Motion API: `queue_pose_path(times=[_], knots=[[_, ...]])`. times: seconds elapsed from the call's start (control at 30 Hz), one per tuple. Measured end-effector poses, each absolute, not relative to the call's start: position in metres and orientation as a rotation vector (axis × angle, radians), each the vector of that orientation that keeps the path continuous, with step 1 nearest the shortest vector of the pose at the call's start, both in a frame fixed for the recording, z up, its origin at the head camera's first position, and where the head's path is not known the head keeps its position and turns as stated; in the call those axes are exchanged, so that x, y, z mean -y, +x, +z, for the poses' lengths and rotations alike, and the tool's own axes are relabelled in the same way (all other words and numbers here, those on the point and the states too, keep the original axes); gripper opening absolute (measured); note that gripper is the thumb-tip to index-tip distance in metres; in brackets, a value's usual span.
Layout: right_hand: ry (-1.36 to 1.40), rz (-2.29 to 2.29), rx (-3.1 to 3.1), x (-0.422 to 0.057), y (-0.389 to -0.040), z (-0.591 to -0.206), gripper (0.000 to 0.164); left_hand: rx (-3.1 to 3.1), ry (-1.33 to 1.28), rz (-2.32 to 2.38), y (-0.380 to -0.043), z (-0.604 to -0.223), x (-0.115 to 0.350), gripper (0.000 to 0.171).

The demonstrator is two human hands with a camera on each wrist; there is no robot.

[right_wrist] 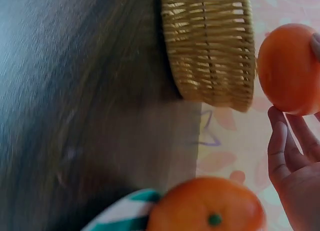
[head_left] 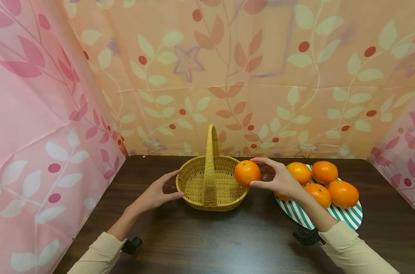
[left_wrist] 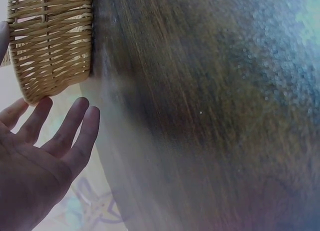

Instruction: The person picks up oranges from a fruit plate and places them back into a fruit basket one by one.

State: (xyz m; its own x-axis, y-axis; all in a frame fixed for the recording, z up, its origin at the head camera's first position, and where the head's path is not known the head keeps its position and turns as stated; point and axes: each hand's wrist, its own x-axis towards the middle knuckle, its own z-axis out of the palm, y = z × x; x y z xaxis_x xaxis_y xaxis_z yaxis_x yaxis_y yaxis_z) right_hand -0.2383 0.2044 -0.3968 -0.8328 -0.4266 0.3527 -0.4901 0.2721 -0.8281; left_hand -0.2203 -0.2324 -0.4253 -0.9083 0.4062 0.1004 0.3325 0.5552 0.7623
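At the basket's (head_left: 210,199) nine o'clock, the uncurled left hand (head_left: 155,192) apparently touched the rim (head_left: 178,183); at three, the right hand (head_left: 279,180) pinched a fruit (head_left: 247,173).

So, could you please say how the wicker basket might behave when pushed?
The wicker basket probably feels light, given its open weave. It should keep its shape, as the arched handle stands upright unsupported. On the glossy table, it may slide.

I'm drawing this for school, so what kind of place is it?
Maybe an indoor filming corner: leaf-patterned cloth hangs behind and beside a dark table, and there are black wrist gadgets.
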Motion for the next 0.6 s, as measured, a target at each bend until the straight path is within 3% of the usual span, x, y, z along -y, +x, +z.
queue_pose_path(times=[0.6], knots=[[0.952, 1.572, 2.427, -0.174, -0.240, -0.415, 0.070, -2.696, 0.645, 1.282, -0.220, -0.426, 0.233, 0.082]])
